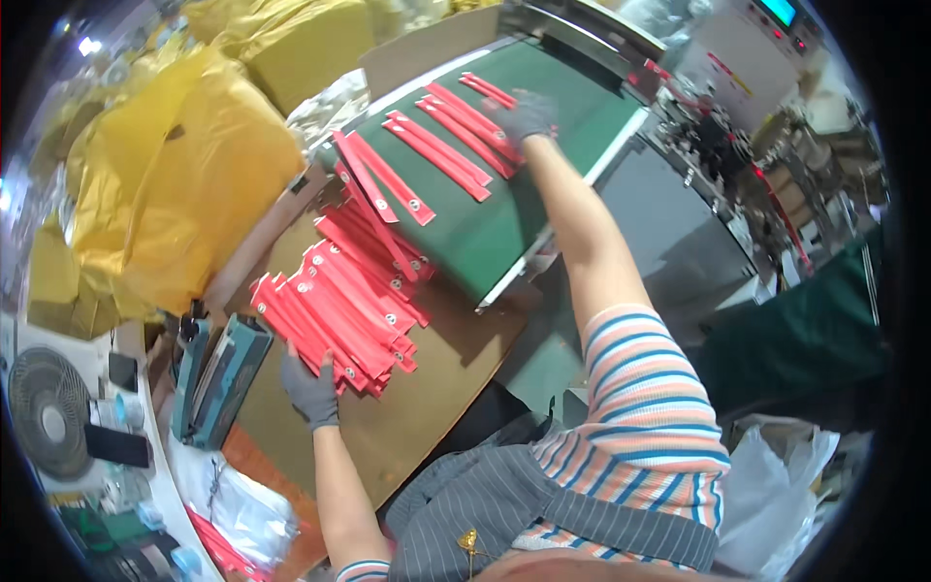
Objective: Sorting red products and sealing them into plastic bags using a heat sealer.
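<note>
My left hand (312, 390), in a grey fingerless glove, grips the near left end of a pile of long, narrow red packets (335, 301). Its thumb and fingers lie on either side of the packet ends. The packets overlap on a brown cardboard surface (407, 427). Out over the green conveyor belt (446, 238), my right hand (527, 114), gloved too, is at the far ends of more red packets (470, 126). Motion blurs its fingers, so their grip is unclear. Several packets lie slantwise in small groups on the belt, and a few lean over its near left edge.
Large yellow bags (184, 175) stand at the left and far left. A teal metal device (228, 378) sits beside the pile, with a fan (48, 412) and a dark phone (118, 445) farther left. Machinery (718, 145) stands right of the belt; a white plastic bag (776, 495) lies lower right.
</note>
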Demonstrator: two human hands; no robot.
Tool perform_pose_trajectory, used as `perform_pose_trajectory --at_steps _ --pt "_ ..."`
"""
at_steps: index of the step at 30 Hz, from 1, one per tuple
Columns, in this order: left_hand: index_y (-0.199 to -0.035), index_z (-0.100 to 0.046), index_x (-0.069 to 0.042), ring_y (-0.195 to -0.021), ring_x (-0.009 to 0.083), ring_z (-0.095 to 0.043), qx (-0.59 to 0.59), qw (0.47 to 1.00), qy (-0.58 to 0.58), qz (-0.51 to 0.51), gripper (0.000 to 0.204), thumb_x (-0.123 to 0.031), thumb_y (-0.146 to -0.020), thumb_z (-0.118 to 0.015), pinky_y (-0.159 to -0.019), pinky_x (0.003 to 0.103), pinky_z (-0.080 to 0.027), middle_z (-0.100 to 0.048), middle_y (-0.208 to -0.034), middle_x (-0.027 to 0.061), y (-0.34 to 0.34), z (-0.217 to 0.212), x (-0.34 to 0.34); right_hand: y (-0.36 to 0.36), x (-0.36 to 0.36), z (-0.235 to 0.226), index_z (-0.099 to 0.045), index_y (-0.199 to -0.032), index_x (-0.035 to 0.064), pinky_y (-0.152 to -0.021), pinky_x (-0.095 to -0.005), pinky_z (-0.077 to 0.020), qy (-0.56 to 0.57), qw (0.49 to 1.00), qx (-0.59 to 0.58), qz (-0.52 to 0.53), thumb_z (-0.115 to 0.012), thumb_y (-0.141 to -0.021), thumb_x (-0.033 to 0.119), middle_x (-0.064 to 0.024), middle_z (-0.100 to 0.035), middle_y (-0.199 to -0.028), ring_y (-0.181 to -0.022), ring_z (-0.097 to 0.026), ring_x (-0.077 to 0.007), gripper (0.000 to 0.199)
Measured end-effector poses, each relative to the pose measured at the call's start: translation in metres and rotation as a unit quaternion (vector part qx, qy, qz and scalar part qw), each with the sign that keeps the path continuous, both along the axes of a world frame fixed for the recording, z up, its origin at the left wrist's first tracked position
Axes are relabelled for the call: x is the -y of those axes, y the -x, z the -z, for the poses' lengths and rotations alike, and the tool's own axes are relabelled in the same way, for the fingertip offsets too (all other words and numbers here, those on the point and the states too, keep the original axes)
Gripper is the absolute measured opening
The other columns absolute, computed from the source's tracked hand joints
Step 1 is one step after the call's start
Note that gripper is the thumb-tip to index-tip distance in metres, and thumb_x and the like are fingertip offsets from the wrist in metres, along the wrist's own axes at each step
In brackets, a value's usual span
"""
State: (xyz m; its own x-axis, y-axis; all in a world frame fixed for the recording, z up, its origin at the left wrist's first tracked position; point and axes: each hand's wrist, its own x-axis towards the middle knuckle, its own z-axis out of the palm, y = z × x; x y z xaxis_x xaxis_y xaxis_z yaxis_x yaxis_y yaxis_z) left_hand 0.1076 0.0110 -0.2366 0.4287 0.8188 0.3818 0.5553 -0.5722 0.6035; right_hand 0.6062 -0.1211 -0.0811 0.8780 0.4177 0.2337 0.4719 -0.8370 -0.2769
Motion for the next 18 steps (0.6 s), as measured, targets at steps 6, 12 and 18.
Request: perform_pose_trajectory --at_steps 6,12,18 --pt "-0.126 -0.047 0.003 -0.116 0.0340 -0.048 -0.025 1.000 -0.010 -0.002 0.069 -0.032 -0.073 -0.074 -0.099 0.040 -0.035 -0.052 -0.124 0.0213 0.000 0.002 -0.004 0.054 -0.042 0.025 -0.037 -0.135 0.0001 -0.103 -0.0380 -0.0343 0.029 0.966 -0.046 -0.252 -0.048 -0.079 0.067 -0.0237 -0.040 -0.135 -0.123 -0.042 -0.0367 0.088" --pt "-0.125 -0.047 0.003 -0.113 0.0344 -0.050 -0.021 0.997 -0.068 0.006 0.068 -0.036 -0.075 -0.072 -0.097 0.040 -0.037 -0.054 -0.120 0.0211 0.002 0.007 -0.008 0.231 -0.080 0.022 -0.034 -0.134 -0.0046 -0.103 -0.0412 -0.0327 0.141 0.923 0.048 -0.356 -0.051 -0.084 0.048 -0.0259 -0.041 -0.134 -0.127 -0.037 -0.0366 0.075" --pt "-0.121 -0.049 0.007 -0.102 0.0361 -0.054 0.011 0.996 0.086 0.028 0.063 -0.044 -0.086 -0.057 -0.091 0.038 -0.041 -0.058 -0.107 0.0240 -0.023 -0.021 -0.007 0.225 -0.137 0.101 -0.045 -0.122 -0.0062 -0.095 -0.0435 -0.0415 0.010 0.949 -0.255 -0.182 -0.044 -0.087 0.051 -0.0294 -0.051 -0.120 -0.113 -0.051 -0.0398 0.067"
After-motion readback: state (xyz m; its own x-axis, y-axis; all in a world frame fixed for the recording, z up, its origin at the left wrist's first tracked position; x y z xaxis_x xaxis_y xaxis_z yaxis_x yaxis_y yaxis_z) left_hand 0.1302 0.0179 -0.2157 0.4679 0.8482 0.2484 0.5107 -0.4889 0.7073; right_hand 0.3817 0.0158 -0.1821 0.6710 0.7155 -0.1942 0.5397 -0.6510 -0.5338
